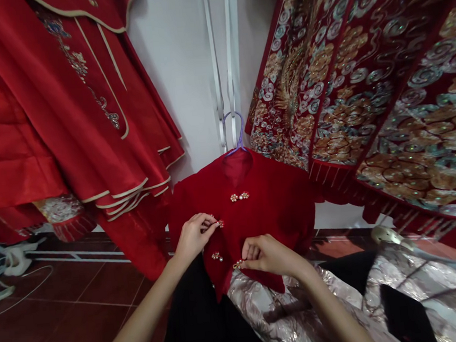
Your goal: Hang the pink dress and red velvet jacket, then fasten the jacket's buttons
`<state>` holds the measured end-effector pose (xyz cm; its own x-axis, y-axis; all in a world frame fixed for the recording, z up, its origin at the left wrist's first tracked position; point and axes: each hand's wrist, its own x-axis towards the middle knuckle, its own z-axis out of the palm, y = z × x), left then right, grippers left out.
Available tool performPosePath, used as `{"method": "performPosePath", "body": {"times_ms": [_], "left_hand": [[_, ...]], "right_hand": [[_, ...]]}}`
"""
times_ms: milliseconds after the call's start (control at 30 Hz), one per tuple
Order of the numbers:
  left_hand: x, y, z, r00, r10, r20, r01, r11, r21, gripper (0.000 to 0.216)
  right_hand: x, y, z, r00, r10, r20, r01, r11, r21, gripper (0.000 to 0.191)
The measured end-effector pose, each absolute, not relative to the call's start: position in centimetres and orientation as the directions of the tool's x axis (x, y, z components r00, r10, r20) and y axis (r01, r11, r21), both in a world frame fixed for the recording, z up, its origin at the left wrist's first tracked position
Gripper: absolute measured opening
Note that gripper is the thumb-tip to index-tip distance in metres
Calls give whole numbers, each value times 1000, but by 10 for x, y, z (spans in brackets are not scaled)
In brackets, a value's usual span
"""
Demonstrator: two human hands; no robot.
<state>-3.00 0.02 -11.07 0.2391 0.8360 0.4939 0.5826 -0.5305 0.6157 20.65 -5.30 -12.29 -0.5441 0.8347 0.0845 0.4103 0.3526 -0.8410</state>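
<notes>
A dark red velvet jacket [279,209] hangs in front of me on a purple hanger [237,148]. The top frog button [240,196], gold and pearl in flower shape, joins the two front edges. Below it the front parts. My left hand [195,233] pinches a beaded frog button [221,224] on the left front panel. Another flower button [217,256] shows lower on that panel. My right hand [269,255] is closed with its fingertips on a looped frog fastener [238,265] of the right panel, lower down.
Red skirted garments [105,96] with cream piping hang at left. A heavily embroidered red garment [364,84] hangs at right. Shiny silvery fabric [280,315] lies at lower right, with a dark flat object [406,315]. White shoes [18,258] and a rack's base bar [79,255] are at left on brown tiles.
</notes>
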Motion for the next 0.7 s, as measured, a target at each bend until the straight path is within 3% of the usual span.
{"method": "performPosePath", "body": {"times_ms": [400, 700], "left_hand": [[-21, 0, -120, 164, 796, 583, 622, -542, 565, 8], [-12, -9, -94, 315, 769, 556, 765, -553, 331, 11]], "right_hand": [[206, -51, -124, -535, 842, 75, 406, 334, -851, 16], [224, -53, -113, -540, 841, -3, 407, 258, -877, 19]]}}
